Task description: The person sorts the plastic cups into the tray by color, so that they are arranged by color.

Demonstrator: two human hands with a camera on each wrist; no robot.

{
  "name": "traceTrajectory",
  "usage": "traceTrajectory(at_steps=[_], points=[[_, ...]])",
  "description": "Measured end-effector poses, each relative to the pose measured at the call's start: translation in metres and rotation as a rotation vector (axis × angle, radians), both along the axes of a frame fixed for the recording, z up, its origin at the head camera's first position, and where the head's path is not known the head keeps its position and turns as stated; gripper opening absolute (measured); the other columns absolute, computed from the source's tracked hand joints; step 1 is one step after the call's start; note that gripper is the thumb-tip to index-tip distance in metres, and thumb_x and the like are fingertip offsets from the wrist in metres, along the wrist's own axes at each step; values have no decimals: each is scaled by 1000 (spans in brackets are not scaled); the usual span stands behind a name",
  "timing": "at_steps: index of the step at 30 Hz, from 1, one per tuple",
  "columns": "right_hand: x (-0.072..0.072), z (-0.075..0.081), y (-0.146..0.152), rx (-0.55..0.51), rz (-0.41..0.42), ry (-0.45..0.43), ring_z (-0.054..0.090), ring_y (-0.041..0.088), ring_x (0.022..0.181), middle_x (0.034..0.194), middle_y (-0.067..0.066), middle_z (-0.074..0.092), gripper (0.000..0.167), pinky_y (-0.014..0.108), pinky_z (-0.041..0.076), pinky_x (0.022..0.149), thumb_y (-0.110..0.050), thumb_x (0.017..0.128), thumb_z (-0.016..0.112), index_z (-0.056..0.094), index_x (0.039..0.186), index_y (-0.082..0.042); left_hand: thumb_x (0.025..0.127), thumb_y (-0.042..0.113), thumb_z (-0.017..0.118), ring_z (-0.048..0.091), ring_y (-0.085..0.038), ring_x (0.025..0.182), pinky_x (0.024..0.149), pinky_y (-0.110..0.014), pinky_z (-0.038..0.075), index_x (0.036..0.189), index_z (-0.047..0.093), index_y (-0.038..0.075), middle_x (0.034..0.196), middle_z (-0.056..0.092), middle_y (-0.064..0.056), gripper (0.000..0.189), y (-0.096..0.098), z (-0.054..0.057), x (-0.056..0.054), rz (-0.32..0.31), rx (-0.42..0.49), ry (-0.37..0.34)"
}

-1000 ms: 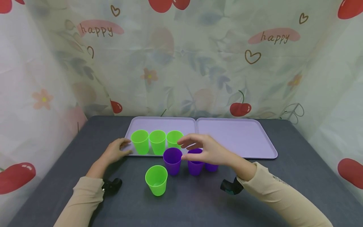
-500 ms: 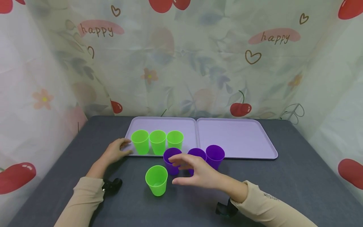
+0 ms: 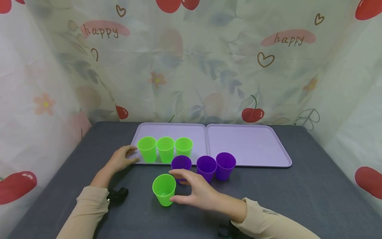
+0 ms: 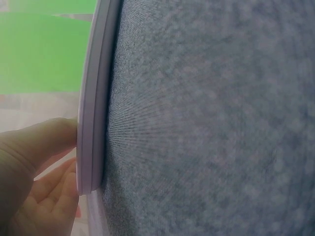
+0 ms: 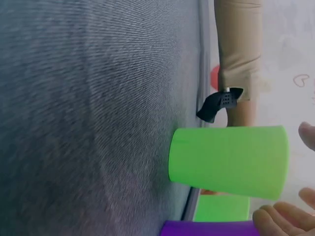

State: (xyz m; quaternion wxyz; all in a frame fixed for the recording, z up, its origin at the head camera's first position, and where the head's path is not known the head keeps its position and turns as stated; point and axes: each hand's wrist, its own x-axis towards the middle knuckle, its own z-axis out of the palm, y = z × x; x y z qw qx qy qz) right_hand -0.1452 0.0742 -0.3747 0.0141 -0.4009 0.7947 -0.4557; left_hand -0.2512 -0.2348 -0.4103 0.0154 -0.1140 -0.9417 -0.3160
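A green cup (image 3: 162,191) stands upright on the dark cloth, in front of the others. My right hand (image 3: 200,192) is at its right side, thumb and fingers spread and curved around a gap. The right wrist view shows that same green cup (image 5: 229,160) with the fingertips (image 5: 270,221) close to its rim; contact cannot be made out. The left purple cup (image 3: 180,160) is partly hidden behind the right hand. At the near left corner of the left tray (image 3: 176,128), my left hand (image 3: 121,159) touches the rim with relaxed fingers.
A row of three green cups (image 3: 165,149) stands in the left tray. Two more purple cups (image 3: 225,166) stand in front of the trays. The right tray (image 3: 247,144) adjoins the left one. A patterned curtain (image 3: 191,66) hangs behind the table.
My right hand has moved from above the purple cups toward me and left, to the front green cup, uncovering the two right purple cups. The left hand has stayed at the tray.
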Motion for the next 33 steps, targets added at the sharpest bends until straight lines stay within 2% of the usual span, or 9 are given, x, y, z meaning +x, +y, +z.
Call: traceTrajectory(at_steps=[10, 14, 21, 33], points=[[-2, -2, -16, 1, -86, -7, 60, 22, 115, 127, 10, 59, 62, 32, 52, 95, -19, 76, 77, 50, 129, -4, 85, 14, 66, 54, -43, 112, 95, -51, 47, 120, 53, -9, 119, 56, -29, 44, -2, -1, 0, -3, -17, 2], [-3, -3, -20, 2, -106, -11, 61, 23, 113, 126, 11, 60, 61, 28, 52, 94, -18, 74, 78, 50, 128, -6, 85, 14, 66, 54, -43, 112, 95, -51, 47, 120, 53, -9, 119, 56, -29, 44, -2, -1, 0, -4, -17, 3], [-2, -1, -23, 24, -120, -21, 61, 21, 114, 126, 9, 60, 65, 22, 51, 94, -20, 71, 81, 50, 128, -8, 85, 14, 66, 54, -43, 111, 94, -51, 47, 120, 54, -9, 119, 56, -29, 44, -2, -1, 0, -5, -16, 8], [-1, 1, -23, 28, -128, -17, 61, 21, 113, 123, 9, 63, 65, 22, 52, 92, -19, 70, 82, 51, 126, -9, 84, 14, 67, 55, -43, 110, 94, -51, 47, 119, 55, -9, 117, 57, -29, 43, -2, 1, 1, -7, -14, 12]])
